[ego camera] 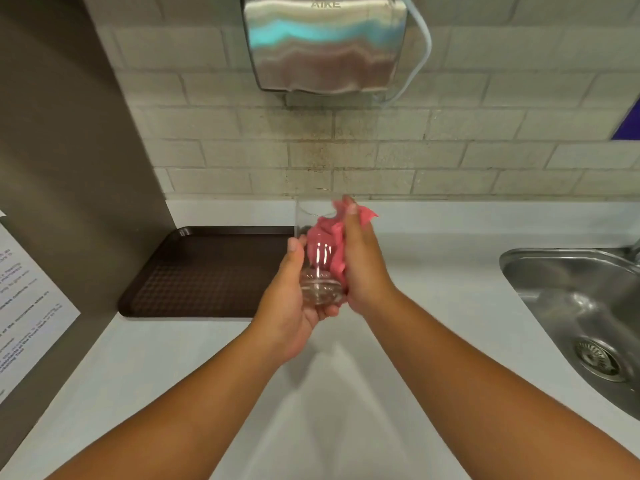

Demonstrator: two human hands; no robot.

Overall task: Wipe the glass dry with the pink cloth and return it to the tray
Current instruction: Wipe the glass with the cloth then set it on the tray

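A clear drinking glass is held above the white counter, its mouth pointing away from me and its thick base toward me. My left hand cups the glass at its base. The pink cloth is bunched against the right side of the glass and shows through it. My right hand presses the cloth onto the glass, with a corner of cloth sticking out past the fingers. The dark brown tray lies on the counter to the left, with nothing on it, partly hidden behind my left hand.
A steel sink with a drain is set into the counter at the right. A metal hand dryer hangs on the tiled wall above. A brown side panel with a printed notice borders the counter on the left.
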